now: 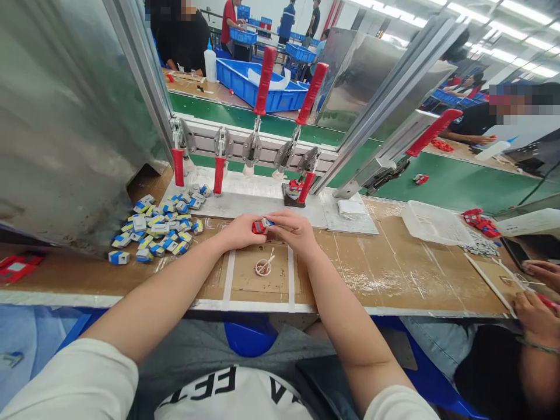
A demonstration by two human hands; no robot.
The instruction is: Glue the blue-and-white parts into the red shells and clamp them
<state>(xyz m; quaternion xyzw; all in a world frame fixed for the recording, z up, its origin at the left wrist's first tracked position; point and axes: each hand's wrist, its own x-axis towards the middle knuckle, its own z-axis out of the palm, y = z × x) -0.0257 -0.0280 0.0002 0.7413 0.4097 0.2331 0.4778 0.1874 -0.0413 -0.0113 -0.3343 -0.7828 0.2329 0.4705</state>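
Observation:
Both my hands meet above the front middle of the bench. My left hand [240, 233] is closed on a small red toy car part [259, 227], pinched between thumb and fingers. From the other side, my right hand [295, 230] grips a small grey-and-blue piece [268, 222] set against the red part. Whether the two are joined I cannot tell. Just below the hands, a small round cup [258, 272] with a thin white stick [272, 256] in it stands on a taped cardboard sheet [240, 281].
Left lies a heap of white, blue and yellow blocks [160, 227]. Behind my hands are toggle clamps with red handles [265, 81], one over a red piece on a black block [294, 197]. Right are a white tray [431, 224] and a co-worker's hands [540, 318].

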